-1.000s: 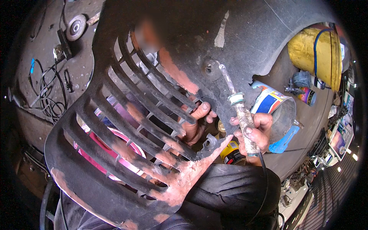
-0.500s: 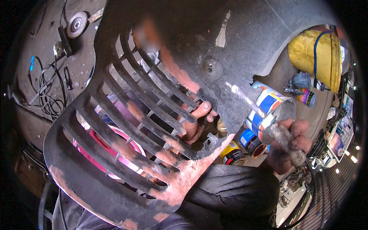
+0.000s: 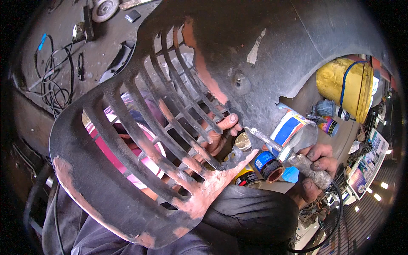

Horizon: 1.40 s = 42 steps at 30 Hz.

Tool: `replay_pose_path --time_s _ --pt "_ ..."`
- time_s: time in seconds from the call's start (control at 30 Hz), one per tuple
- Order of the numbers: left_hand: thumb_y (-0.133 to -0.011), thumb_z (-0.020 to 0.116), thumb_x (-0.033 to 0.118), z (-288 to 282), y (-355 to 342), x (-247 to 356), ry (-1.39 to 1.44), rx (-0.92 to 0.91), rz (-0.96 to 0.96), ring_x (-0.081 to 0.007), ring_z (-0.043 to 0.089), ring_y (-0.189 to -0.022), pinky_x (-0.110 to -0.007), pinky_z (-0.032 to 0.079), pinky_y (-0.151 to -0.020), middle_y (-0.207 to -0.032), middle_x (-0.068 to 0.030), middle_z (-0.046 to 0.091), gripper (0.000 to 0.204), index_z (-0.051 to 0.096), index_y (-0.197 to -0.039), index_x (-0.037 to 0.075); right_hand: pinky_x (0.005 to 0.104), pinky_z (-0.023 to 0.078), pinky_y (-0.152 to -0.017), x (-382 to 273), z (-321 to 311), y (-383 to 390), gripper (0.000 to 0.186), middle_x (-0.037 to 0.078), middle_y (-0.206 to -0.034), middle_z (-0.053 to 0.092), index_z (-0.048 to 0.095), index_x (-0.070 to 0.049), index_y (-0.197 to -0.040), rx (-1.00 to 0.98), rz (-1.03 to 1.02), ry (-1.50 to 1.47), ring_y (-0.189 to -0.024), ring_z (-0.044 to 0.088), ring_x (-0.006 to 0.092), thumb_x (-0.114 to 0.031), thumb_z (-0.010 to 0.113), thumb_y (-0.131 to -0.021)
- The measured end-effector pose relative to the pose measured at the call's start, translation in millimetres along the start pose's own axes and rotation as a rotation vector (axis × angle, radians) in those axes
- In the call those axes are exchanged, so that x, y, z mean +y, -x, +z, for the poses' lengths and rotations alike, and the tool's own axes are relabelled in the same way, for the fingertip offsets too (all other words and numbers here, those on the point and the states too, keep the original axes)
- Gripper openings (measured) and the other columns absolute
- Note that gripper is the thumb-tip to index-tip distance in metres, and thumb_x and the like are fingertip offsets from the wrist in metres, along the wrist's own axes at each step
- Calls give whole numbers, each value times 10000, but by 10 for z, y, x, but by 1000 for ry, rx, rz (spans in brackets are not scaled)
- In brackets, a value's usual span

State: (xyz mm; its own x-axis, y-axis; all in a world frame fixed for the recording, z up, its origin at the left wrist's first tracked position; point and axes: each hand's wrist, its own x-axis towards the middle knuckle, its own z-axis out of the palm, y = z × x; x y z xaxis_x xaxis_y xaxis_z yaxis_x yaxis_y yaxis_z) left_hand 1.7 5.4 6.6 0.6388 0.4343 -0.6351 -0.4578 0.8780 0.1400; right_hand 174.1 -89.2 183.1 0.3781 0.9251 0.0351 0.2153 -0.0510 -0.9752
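A large dark plastic panel [image 3: 289,38] with a slatted grille lies across my lap, with pink filler on several slats and edges. My left hand [image 3: 219,134] grips the panel at the grille's right end, thumb showing by the slats, other fingers partly hidden behind. My right hand [image 3: 321,170] is closed round the wrapped handle of a soldering iron [image 3: 267,142], whose metal tip points up-left toward a jagged part of the panel beside my left thumb. Whether the tip touches the panel I cannot tell. A black cord runs down from the handle.
Paint cans [image 3: 267,170] and a white-and-blue tub [image 3: 289,131] sit below the panel on the right, near a yellow container [image 3: 340,89]. A pink bucket [image 3: 102,151] shows through the slats. Tangled cords [image 3: 59,93] and a grinding disc [image 3: 104,9] lie at upper left.
My right hand has moved right and down with the soldering iron, tilting it; its tip now lies lower, nearer my left thumb. The panel has shifted slightly in view.
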Motion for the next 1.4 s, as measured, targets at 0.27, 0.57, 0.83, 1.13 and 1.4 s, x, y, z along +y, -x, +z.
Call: replay_pose_path --time_s 0.27,0.57,0.83,1.13,1.4 --pt "-871 735 158 34 22 54 30 -1 -99 -131 575 -649 -296 511 -623 -726 -33 601 181 587 -889 55 373 487 -764 -75 83 -108 394 143 -974 481 507 -64 -979 14 -14 129 -847 556 247 -291 754 -772" --pt "-875 725 164 5 54 33 117 75 -265 -117 553 -638 -370 546 -634 -687 13 553 148 582 -856 136 380 486 -753 -150 104 -183 397 149 -954 508 522 -62 -945 -39 49 158 -845 559 253 -305 757 -738" --pt "-850 768 179 48 58 96 147 149 -273 -96 627 -598 -245 578 -564 -665 -39 649 163 666 -770 79 389 479 -702 -255 214 -394 412 150 -840 587 553 -44 -881 -102 -4 238 -773 574 276 -337 758 -678" --pt "-847 770 287 -77 4 75 50 96 -401 -91 581 -527 -221 475 -462 -609 -60 612 311 657 -742 17 372 454 -576 -339 247 -775 331 133 -774 598 560 -65 -851 -416 -131 366 -623 561 262 -299 718 -677" --pt "-842 770 309 41 79 133 93 119 -390 -90 547 -445 -202 406 -375 -554 -56 600 346 649 -679 28 384 453 -585 -349 300 -879 393 127 -732 575 536 -65 -793 -461 -130 343 -621 544 268 -362 741 -639"
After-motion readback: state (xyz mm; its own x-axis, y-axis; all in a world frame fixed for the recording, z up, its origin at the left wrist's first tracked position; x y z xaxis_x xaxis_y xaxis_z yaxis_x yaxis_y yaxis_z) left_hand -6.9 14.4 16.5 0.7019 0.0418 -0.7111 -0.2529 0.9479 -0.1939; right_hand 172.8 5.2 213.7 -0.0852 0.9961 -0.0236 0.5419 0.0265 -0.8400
